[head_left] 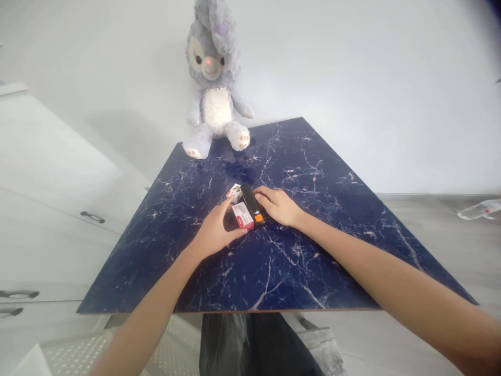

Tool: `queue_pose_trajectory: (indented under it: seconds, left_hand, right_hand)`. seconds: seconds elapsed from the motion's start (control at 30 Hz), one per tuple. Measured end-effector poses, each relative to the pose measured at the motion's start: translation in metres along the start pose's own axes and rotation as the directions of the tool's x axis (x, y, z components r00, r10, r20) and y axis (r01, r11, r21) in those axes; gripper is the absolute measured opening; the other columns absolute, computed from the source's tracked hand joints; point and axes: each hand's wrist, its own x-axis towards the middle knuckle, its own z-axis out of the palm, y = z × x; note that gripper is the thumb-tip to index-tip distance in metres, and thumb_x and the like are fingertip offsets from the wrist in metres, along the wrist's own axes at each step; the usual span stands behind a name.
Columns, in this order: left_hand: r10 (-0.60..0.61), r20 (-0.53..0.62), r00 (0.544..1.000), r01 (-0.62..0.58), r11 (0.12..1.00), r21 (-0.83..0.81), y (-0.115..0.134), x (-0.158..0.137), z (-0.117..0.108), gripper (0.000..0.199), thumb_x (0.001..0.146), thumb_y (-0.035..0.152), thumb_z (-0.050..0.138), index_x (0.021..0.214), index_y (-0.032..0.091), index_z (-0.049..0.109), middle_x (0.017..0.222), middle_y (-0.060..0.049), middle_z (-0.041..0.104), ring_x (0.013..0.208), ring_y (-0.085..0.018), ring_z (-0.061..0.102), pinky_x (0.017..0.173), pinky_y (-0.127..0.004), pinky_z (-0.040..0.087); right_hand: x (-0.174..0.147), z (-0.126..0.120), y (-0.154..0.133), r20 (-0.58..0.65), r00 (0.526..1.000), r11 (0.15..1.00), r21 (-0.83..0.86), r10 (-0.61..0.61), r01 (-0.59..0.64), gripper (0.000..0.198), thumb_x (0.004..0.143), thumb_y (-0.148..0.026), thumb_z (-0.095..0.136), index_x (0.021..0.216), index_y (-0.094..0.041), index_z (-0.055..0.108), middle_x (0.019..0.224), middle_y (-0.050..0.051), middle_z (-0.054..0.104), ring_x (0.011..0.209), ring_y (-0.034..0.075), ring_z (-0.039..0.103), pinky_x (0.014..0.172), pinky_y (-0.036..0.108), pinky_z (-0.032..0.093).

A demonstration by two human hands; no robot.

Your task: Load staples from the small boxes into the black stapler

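In the middle of the table, a black stapler [250,201] with an orange tip lies beside a small red-and-white box [242,215], which looks like a staple box. Another small white-and-red box [234,191] lies at its far left end. My left hand [213,227] curves around the near box from the left, its thumb at the near edge and a finger at the far side. Against the stapler's right side, my right hand [278,205] rests with bent fingers; its thumb is hidden. A dark item under the left hand is too covered to name.
A grey plush rabbit [217,104] sits at the table's back edge against the wall. The table [332,250] has a dark blue marbled top. White drawers [50,230] stand at the left. A clear plastic bottle [479,210] lies on the floor at the right.
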Motion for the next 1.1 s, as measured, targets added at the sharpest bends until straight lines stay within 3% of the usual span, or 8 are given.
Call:
queue_pose_trajectory:
  seconds: [0.17, 0.4, 0.5, 0.67, 0.83, 0.97, 1.03, 1.1]
  left_hand:
    - [0.061, -0.025, 0.998, -0.061, 0.998, -0.008, 0.000, -0.001, 0.002, 0.092, 0.075, 0.047, 0.079, 0.152, 0.027, 0.033, 0.147, -0.014, 0.050, 0.133, -0.035, 0.049, 0.110, -0.052, 0.039]
    - [0.006, 0.002, 1.000, -0.006, 0.990, -0.139, 0.002, 0.002, 0.003, 0.078, 0.079, 0.044, 0.077, 0.146, 0.027, 0.041, 0.131, -0.010, 0.063, 0.112, -0.028, 0.064, 0.098, -0.045, 0.051]
    - [0.057, 0.002, 0.998, -0.057, 0.993, -0.107, -0.002, 0.002, 0.001, 0.082, 0.078, 0.044, 0.077, 0.149, 0.028, 0.038, 0.140, -0.012, 0.057, 0.122, -0.030, 0.059, 0.103, -0.047, 0.048]
    - [0.111, -0.203, 0.973, -0.124, 0.991, -0.049, -0.024, 0.028, -0.013, 0.059, 0.090, 0.022, 0.054, 0.147, 0.026, 0.042, 0.152, -0.010, 0.046, 0.136, -0.028, 0.048, 0.110, -0.050, 0.043]
    - [0.220, 0.037, 0.975, -0.222, 0.974, 0.045, -0.040, 0.053, -0.013, 0.070, 0.074, 0.002, 0.049, 0.141, 0.025, 0.054, 0.157, -0.005, 0.041, 0.144, -0.028, 0.038, 0.121, -0.050, 0.030]
    - [0.144, 0.042, 0.989, -0.141, 0.988, -0.057, -0.042, 0.042, -0.004, 0.070, 0.075, 0.002, 0.047, 0.140, 0.023, 0.055, 0.156, -0.009, 0.038, 0.114, -0.025, 0.063, 0.100, -0.043, 0.054]
    - [0.114, 0.051, 0.992, -0.105, 0.984, -0.145, -0.045, 0.035, -0.004, 0.068, 0.075, 0.003, 0.049, 0.140, 0.025, 0.055, 0.161, -0.010, 0.028, 0.100, -0.021, 0.065, 0.086, -0.039, 0.059]
    - [0.111, 0.078, 0.991, -0.090, 0.968, -0.232, -0.047, 0.032, -0.007, 0.075, 0.074, 0.004, 0.051, 0.145, 0.028, 0.049, 0.163, -0.010, 0.022, 0.102, -0.022, 0.063, 0.081, -0.038, 0.059]
  right_hand:
    - [-0.002, -0.001, -0.003, -0.013, 1.000, 1.000, -0.006, 0.002, -0.002, 0.034, 0.105, -0.036, 0.035, 0.116, -0.025, 0.065, 0.096, 0.002, 0.073, 0.083, 0.018, 0.068, 0.076, 0.027, 0.046]
    - [-0.002, 0.002, 0.001, 0.004, 1.000, 0.999, -0.047, -0.023, 0.023, 0.034, 0.105, -0.034, 0.033, 0.114, -0.024, 0.064, 0.095, 0.003, 0.073, 0.083, 0.019, 0.069, 0.078, 0.028, 0.045]
    - [-0.002, 0.003, 0.003, 0.003, 1.000, 0.999, -0.045, -0.029, 0.029, 0.034, 0.106, -0.035, 0.032, 0.113, -0.024, 0.064, 0.096, 0.003, 0.073, 0.084, 0.018, 0.069, 0.078, 0.027, 0.045]
    - [-0.001, 0.002, 0.004, 0.025, 1.000, 0.998, -0.054, -0.011, 0.013, 0.034, 0.106, -0.035, 0.033, 0.115, -0.024, 0.063, 0.093, 0.003, 0.073, 0.081, 0.018, 0.068, 0.075, 0.026, 0.044]
    - [0.001, 0.001, 0.005, 0.021, 1.000, 0.999, -0.046, -0.002, 0.003, 0.030, 0.104, -0.032, 0.037, 0.119, -0.024, 0.063, 0.102, 0.003, 0.074, 0.088, 0.017, 0.068, 0.079, 0.026, 0.045]
    - [0.001, 0.001, 0.006, 0.015, 1.000, 0.999, -0.028, -0.015, 0.015, 0.030, 0.104, -0.031, 0.039, 0.118, -0.023, 0.063, 0.101, 0.003, 0.074, 0.087, 0.018, 0.068, 0.080, 0.027, 0.046]
    - [0.001, 0.002, 0.006, 0.011, 1.000, 1.000, -0.024, -0.017, 0.017, 0.030, 0.103, -0.031, 0.039, 0.117, -0.023, 0.064, 0.101, 0.003, 0.074, 0.088, 0.018, 0.068, 0.080, 0.027, 0.046]
    - [0.001, 0.002, 0.006, 0.005, 1.000, 1.000, -0.013, -0.016, 0.016, 0.029, 0.103, -0.030, 0.040, 0.117, -0.023, 0.064, 0.104, 0.004, 0.074, 0.090, 0.018, 0.068, 0.081, 0.028, 0.046]
